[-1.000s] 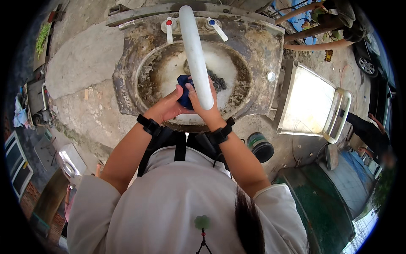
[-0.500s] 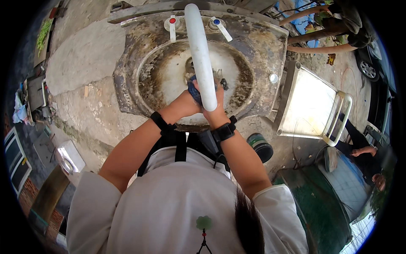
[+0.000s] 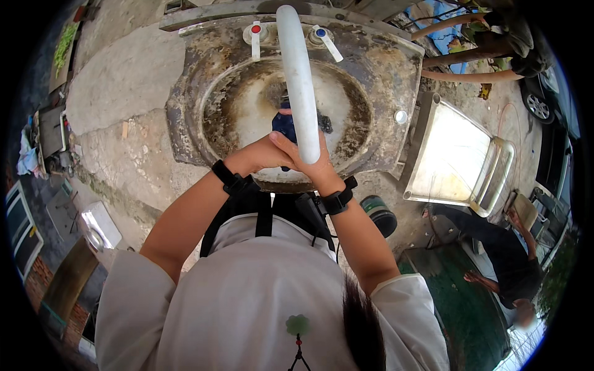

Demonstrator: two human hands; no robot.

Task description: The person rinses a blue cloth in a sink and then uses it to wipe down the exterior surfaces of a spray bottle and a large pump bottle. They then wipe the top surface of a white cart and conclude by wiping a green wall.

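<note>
Both my hands are together inside the worn, stained sink (image 3: pixel 179 117), beneath the white faucet spout (image 3: pixel 297 80). A dark blue, crumpled piece of cloth (image 3: pixel 284 127) is bunched between them. My left hand (image 3: pixel 258 154) is closed on the cloth from the left. My right hand (image 3: pixel 323 166) presses against the left one, closed round the cloth, with part of it hidden behind the spout. A small dark, greyish lump (image 3: pixel 325 124) lies in the basin just right of the spout; its kind is unclear.
Behind the basin are a red-marked tap handle (image 3: pixel 255 41) and a blue-marked one (image 3: pixel 328 43). A white-topped cart (image 3: pixel 451 151) stands to the right, above a dark bucket (image 3: pixel 378 216). Another person (image 3: pixel 504 247) is at the far right.
My hands have shifted slightly nearer to me, and more of the blue cloth shows beyond them. The other person at the right has moved further into view.
</note>
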